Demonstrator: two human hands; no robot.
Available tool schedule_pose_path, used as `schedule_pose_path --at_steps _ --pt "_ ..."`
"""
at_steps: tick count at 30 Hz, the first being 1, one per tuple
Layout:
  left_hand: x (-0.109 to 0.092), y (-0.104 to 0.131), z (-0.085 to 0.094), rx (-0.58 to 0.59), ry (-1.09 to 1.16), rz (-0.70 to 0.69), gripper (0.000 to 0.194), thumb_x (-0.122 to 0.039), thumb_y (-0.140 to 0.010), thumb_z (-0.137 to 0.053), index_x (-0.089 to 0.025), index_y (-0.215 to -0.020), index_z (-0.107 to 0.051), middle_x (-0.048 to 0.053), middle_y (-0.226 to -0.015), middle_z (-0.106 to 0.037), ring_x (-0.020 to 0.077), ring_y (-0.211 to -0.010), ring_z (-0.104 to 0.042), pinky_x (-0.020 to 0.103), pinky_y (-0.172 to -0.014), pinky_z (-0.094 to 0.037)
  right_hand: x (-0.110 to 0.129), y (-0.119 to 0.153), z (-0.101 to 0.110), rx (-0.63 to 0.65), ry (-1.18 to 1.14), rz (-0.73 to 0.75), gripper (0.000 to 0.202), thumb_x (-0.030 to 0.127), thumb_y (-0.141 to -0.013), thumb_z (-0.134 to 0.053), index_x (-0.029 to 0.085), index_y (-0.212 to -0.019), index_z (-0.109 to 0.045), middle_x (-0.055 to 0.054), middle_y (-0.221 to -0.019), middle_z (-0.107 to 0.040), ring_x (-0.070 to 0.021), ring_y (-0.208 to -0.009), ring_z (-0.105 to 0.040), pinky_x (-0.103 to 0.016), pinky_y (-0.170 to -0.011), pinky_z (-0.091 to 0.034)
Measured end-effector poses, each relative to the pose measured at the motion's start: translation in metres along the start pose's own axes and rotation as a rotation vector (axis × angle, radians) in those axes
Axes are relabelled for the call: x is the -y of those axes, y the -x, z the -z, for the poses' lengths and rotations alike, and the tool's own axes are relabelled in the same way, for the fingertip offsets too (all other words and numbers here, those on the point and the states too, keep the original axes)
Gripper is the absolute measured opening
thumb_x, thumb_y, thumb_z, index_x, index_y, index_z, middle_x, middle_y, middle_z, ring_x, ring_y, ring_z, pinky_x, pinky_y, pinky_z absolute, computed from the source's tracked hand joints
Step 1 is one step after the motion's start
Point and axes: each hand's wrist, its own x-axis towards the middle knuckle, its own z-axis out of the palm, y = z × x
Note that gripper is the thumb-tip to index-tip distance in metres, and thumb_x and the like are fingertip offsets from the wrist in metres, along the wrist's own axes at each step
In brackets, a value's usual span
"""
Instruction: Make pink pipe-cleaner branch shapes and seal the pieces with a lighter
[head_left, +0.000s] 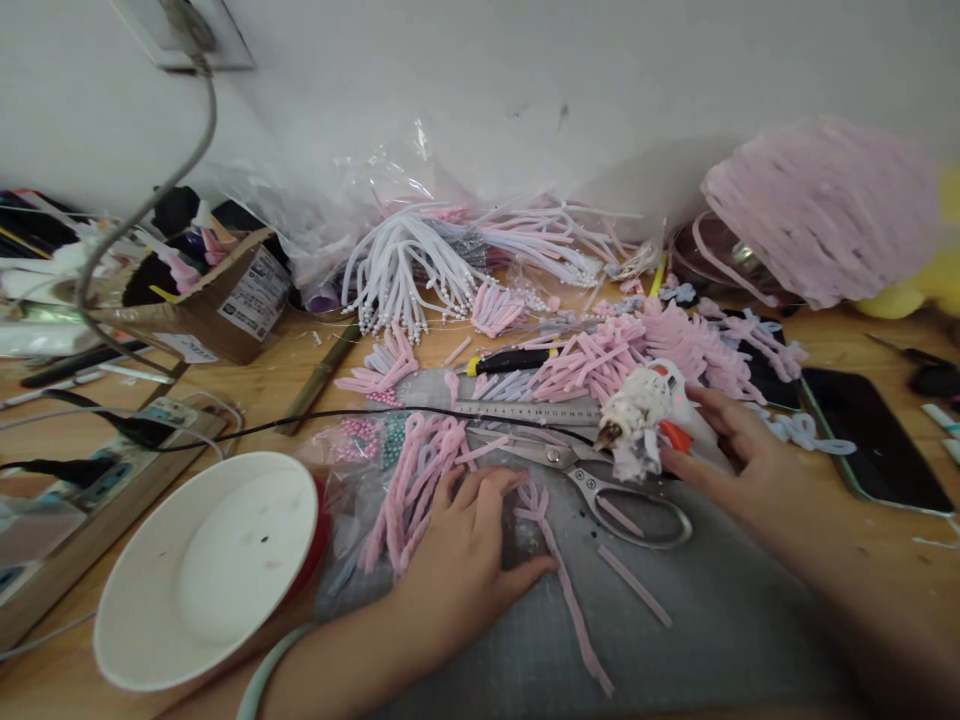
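My left hand (469,550) rests low over the grey mat (675,640), thumb apart and fingers bent, with nothing visible in its grasp. Beside its fingers lies a bundle of twisted pink pipe cleaners (405,500). To its right is one looped pink pipe cleaner (559,565) with a long tail. My right hand (750,465) is closed on a white hot glue gun (679,400) with an orange trigger and a nozzle crusted with glue. Under the nozzle, a pair of scissors (600,490) lies by a metal ruler (525,411).
A white bowl (120,610) stands at left beside a power strip (157,425). White pipe cleaners (420,265) and pink pieces (600,355) are heaped at the back. A phone (874,435) lies at right. A cardboard box (244,300) and a black cable (360,412) are left of centre.
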Motion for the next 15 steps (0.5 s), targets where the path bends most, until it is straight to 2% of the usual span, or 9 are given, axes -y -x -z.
schedule_pose_path --at_steps 3,6,8,11,13,15 --pt "0.000 -0.002 0.014 -0.016 0.025 0.020 0.061 -0.034 -0.068 -0.068 -0.016 -0.117 -0.037 0.013 -0.121 -0.053 0.0284 -0.113 -0.046 0.047 -0.094 -0.036 -0.002 -0.009 0.006 0.010 0.025 -0.079 0.062 0.060 -0.071 -0.049 0.016 -0.115 -0.053 -0.012 -0.102 -0.063 -0.0277 -0.084 -0.062 -0.037 -0.066 -0.050" --pt "0.002 -0.006 0.042 -0.033 0.017 0.011 0.038 -0.027 -0.077 -0.057 -0.019 -0.111 -0.042 0.010 -0.120 -0.053 0.0252 -0.111 -0.047 0.042 -0.091 -0.037 -0.007 -0.019 0.009 0.050 0.135 -0.096 0.061 0.063 -0.076 -0.041 0.017 -0.112 -0.056 -0.011 -0.100 -0.064 -0.0300 -0.083 -0.061 -0.039 -0.068 -0.048" --pt "0.004 -0.008 0.063 0.058 -0.022 0.030 0.020 -0.021 -0.082 -0.048 -0.022 -0.101 -0.050 0.006 -0.106 -0.060 0.0224 -0.101 -0.053 0.038 -0.086 -0.040 -0.010 -0.023 0.008 0.094 0.239 -0.105 0.059 0.063 -0.077 -0.039 0.017 -0.109 -0.058 -0.012 -0.100 -0.064 -0.0321 -0.085 -0.061 -0.040 -0.068 -0.047" --pt "0.005 -0.006 0.083 0.277 -0.141 0.085 0.012 -0.019 -0.082 -0.044 -0.021 -0.082 -0.056 0.003 -0.083 -0.064 0.0201 -0.079 -0.058 0.030 -0.069 -0.042 -0.010 -0.025 0.003 0.107 0.359 -0.127 0.059 0.061 -0.077 -0.042 0.015 -0.113 -0.055 -0.014 -0.101 -0.064 -0.0337 -0.087 -0.060 -0.039 -0.067 -0.046" --pt "0.003 -0.002 0.084 0.434 -0.197 0.094 0.012 -0.025 -0.080 -0.049 -0.020 -0.073 -0.058 0.002 -0.074 -0.064 0.0192 -0.070 -0.059 0.027 -0.060 -0.041 -0.009 -0.023 -0.001 0.095 0.400 -0.123 0.061 0.059 -0.078 -0.042 0.014 -0.118 -0.051 -0.015 -0.104 -0.062 -0.0337 -0.089 -0.060 -0.039 -0.069 -0.045" --pt "0.000 0.001 0.078 0.552 -0.227 0.064 0.013 -0.028 -0.079 -0.052 -0.020 -0.072 -0.059 0.003 -0.071 -0.064 0.0199 -0.066 -0.060 0.027 -0.058 -0.041 -0.007 -0.022 -0.004 0.096 0.425 -0.122 0.063 0.059 -0.079 -0.041 0.014 -0.121 -0.047 -0.016 -0.107 -0.061 -0.0340 -0.091 -0.060 -0.039 -0.069 -0.045"
